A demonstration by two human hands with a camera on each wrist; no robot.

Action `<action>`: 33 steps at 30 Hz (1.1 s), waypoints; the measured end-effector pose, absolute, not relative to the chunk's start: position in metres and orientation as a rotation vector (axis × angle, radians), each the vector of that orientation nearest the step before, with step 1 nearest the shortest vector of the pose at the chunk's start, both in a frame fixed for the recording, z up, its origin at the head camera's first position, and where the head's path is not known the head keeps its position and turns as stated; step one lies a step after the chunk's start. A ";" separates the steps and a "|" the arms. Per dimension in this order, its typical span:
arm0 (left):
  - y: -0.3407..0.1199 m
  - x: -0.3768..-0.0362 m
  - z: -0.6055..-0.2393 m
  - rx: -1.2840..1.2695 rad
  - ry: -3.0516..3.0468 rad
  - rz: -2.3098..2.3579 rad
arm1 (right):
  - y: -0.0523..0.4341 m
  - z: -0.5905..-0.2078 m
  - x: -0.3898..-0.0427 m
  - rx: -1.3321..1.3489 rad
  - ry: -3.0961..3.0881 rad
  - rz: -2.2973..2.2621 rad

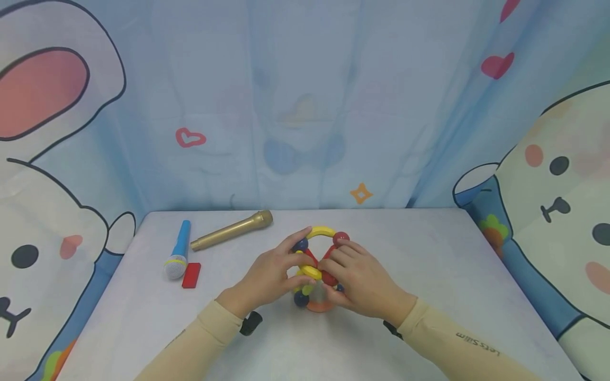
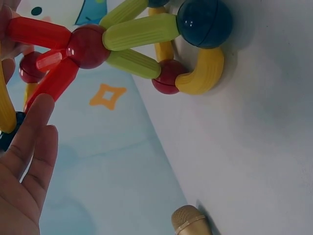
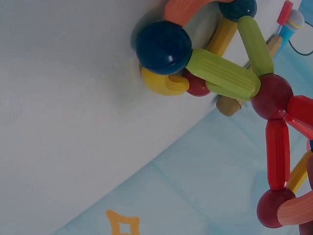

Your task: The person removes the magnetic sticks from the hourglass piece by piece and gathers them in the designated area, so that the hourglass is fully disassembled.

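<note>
A toy structure [image 1: 320, 253] of coloured rods and balls stands at the middle of the white table [image 1: 429, 264]. It has red and yellow-green rods [image 2: 139, 32], dark blue balls [image 3: 164, 47], red balls [image 2: 88, 46] and curved yellow pieces [image 2: 203, 73]. My left hand [image 1: 297, 264] grips it from the left, index finger on a top blue ball and thumb on a yellow rod. My right hand [image 1: 333, 275] grips it from the right, fingers curled over the red rods. In the left wrist view my left fingers [image 2: 36, 127] touch a red rod.
A blue toy microphone [image 1: 178, 256], a gold microphone [image 1: 232, 230] and a flat red block [image 1: 191, 275] lie at the table's back left. A blue cloth with cartoon rabbits [image 1: 305, 106] walls in the back and both sides.
</note>
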State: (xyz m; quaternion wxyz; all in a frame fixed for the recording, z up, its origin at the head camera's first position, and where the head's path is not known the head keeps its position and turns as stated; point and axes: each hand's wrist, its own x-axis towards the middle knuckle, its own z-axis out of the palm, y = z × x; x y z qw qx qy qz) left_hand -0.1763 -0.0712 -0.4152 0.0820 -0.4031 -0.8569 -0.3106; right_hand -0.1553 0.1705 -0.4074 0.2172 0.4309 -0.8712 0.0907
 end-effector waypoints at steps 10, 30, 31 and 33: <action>-0.068 -0.172 -0.414 -1.241 -2.480 -0.923 | 0.170 -0.409 -0.157 1.206 -2.399 0.273; -0.068 -0.174 -0.417 -1.276 -2.458 -0.996 | 0.168 -0.414 -0.160 1.183 -2.354 0.255; -0.068 -0.174 -0.417 -1.277 -2.459 -0.996 | 0.168 -0.414 -0.160 1.185 -2.353 0.257; -0.068 -0.174 -0.417 -1.279 -2.459 -1.000 | 0.167 -0.414 -0.160 1.188 -2.353 0.256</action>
